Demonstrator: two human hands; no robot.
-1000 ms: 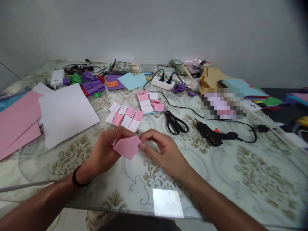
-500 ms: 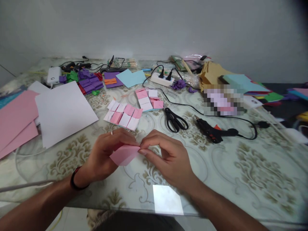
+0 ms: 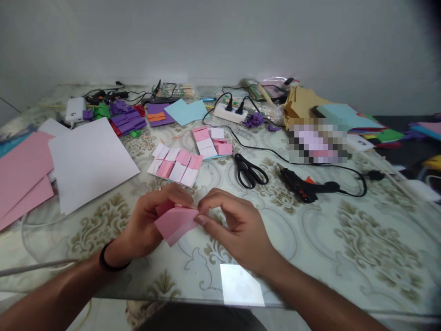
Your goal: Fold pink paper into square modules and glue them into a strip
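A folded piece of pink paper (image 3: 175, 223) is held above the table between both hands. My left hand (image 3: 146, 220) curls around its left side, with the fingers along the top edge. My right hand (image 3: 237, 225) pinches the right corner of the paper between thumb and forefinger. Just beyond the hands lies a panel of pink and white folded paper pieces (image 3: 176, 164). Behind it is a second pink and white folded panel (image 3: 208, 143) on a light blue backing. Black scissors (image 3: 250, 171) rest beyond my right hand.
A black glue gun (image 3: 305, 184) lies to the right, its cord curving behind it. White sheets (image 3: 93, 165) and pink sheets (image 3: 25, 170) are on the left. A white power strip (image 3: 230, 113), purple folded papers (image 3: 127, 122) and stacked coloured sheets (image 3: 351, 117) line the back.
The pink paper has opened out a little and tilted, showing more of its lower face and an inner fold. Both hands keep their grip, nearly in place.
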